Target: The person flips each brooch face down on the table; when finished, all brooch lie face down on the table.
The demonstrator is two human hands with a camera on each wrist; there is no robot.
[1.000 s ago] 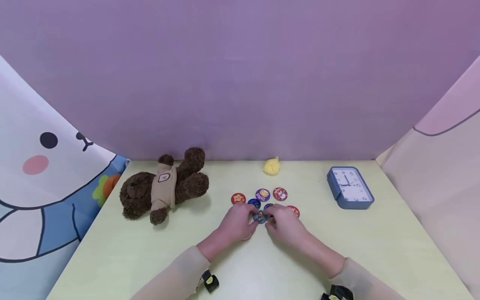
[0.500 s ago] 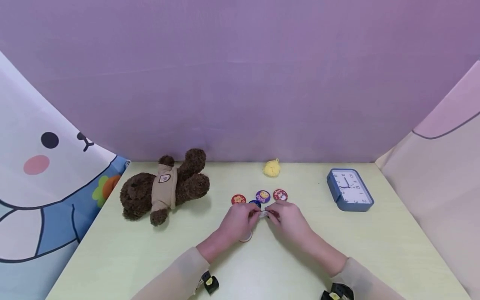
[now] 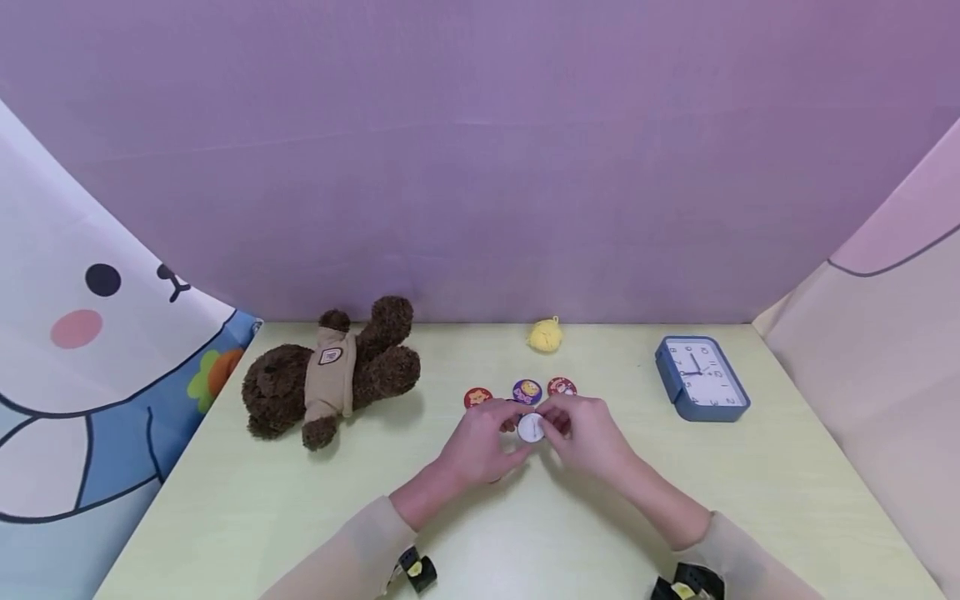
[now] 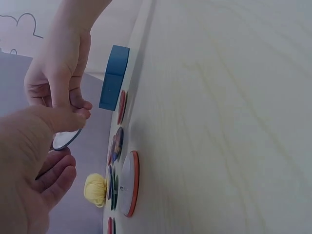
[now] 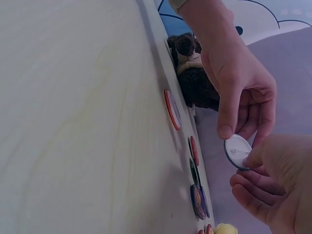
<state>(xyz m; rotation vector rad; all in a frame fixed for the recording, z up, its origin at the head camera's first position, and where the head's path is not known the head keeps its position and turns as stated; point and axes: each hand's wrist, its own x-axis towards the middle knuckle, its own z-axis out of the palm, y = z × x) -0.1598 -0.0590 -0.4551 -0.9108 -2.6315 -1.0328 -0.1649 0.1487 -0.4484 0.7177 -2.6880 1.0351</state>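
Observation:
Between both hands, above the table, is a round pin-back button badge [image 3: 530, 428] with its white back and pin turned toward the head camera. My right hand [image 3: 588, 433] pinches it, thumb on the white back in the right wrist view. From the other side my left hand [image 3: 477, 443] holds its rim with thumb and fingers. Just beyond the hands lie a red star badge [image 3: 477, 397], a purple badge [image 3: 527, 392] and another red badge [image 3: 562, 386]. A face-down badge with a red rim [image 4: 128, 185] lies near my left hand, mostly hidden in the head view.
A brown teddy bear [image 3: 330, 379] in a beige top lies on the table's left side. A small yellow ball-shaped item [image 3: 545, 335] sits at the back, before the purple backdrop [image 3: 480, 167]. On the right lies a blue square clock [image 3: 703, 379].
The badge between my hands showed its picture face near the table, was lifted and tipped edge-on, and now shows its white back. Both hands stayed close together.

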